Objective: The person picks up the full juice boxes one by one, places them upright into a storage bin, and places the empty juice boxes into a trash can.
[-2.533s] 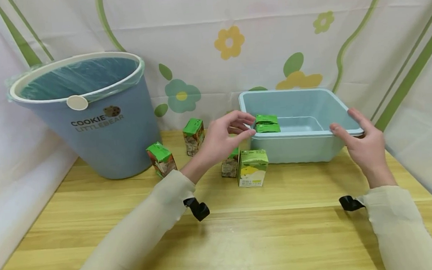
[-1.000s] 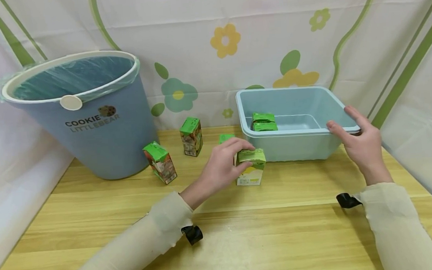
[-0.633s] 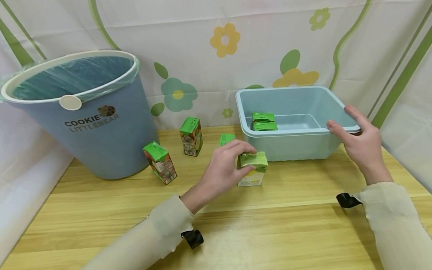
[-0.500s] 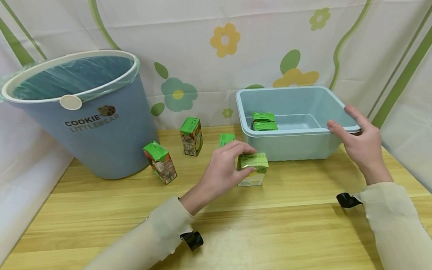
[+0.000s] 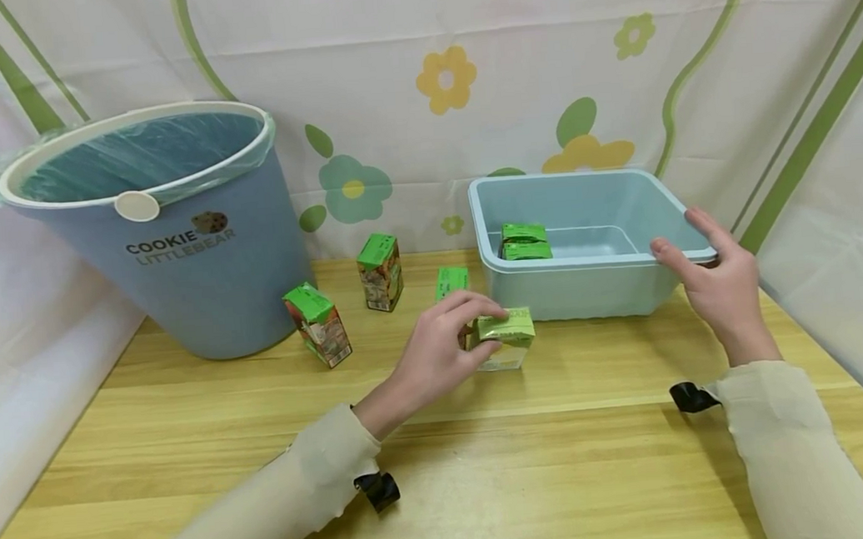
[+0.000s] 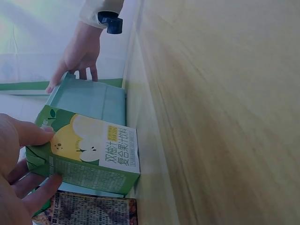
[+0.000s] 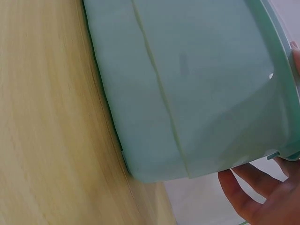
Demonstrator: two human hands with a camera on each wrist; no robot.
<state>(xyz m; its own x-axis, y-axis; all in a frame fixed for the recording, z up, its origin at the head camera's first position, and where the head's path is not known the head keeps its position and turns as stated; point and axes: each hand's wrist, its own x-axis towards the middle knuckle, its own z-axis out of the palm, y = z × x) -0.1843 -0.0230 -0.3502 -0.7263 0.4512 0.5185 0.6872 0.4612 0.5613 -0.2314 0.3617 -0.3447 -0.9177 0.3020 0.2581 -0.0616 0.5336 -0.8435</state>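
My left hand [image 5: 440, 344] pinches a pale green and yellow juice box [image 5: 508, 349] near its top, in front of the storage bin. In the left wrist view the thumb presses the printed front of the juice box [image 6: 93, 143], and the fingers curl along its side. Behind it stands a green-topped drink carton [image 5: 451, 281], partly hidden by the hand. My right hand [image 5: 726, 291] grips the right front corner of the light blue bin [image 5: 583, 292], thumb on the front rim. The right wrist view shows fingers under the rim against the bin's wall [image 7: 187, 93].
Two green-topped cartons [image 5: 526, 242] sit in the bin's left end. Two more, a tilted carton [image 5: 318, 326] and an upright carton [image 5: 381, 273], stand on the wooden table [image 5: 528, 463]. A large blue trash can [image 5: 215, 285] with a plastic liner stands back left.
My left hand has come down from the bin's left rim to the juice box and taken hold of it. The box's top has tipped slightly toward me. My right hand stays on the bin.
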